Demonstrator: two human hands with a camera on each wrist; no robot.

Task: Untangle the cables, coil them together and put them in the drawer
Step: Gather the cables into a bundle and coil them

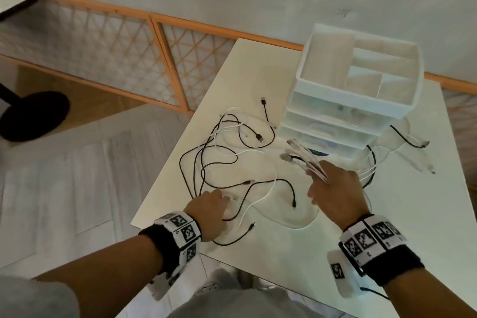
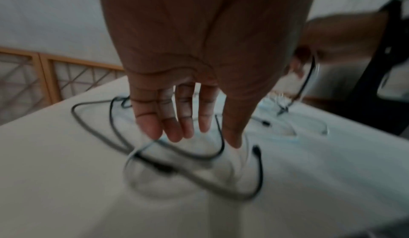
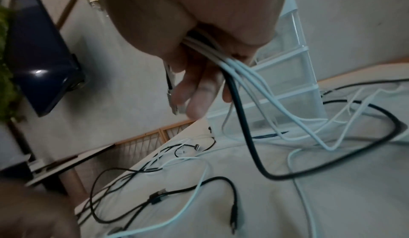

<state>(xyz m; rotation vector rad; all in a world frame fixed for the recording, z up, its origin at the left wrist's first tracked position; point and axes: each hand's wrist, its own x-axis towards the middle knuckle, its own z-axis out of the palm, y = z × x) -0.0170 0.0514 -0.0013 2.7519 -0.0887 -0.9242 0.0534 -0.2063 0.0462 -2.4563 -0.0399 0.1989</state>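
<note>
The right hand grips a bundle of cable ends, mostly white with one black among them (the right wrist view shows them clamped between palm and curled fingers); their plugs stick out to the far left, and their lengths trail off to the right across the white table. The left hand hovers low over the near left part of the table with its fingers straight and slightly spread, holding nothing, fingertips just above a black cable loop. Beyond it lies the loose tangle of black and white cables, spread over the left half of the table, plugs pointing various ways. At the far right stands the white drawer unit, its translucent drawers shut and an open divided tray on top. More cable runs around its right side.
</note>
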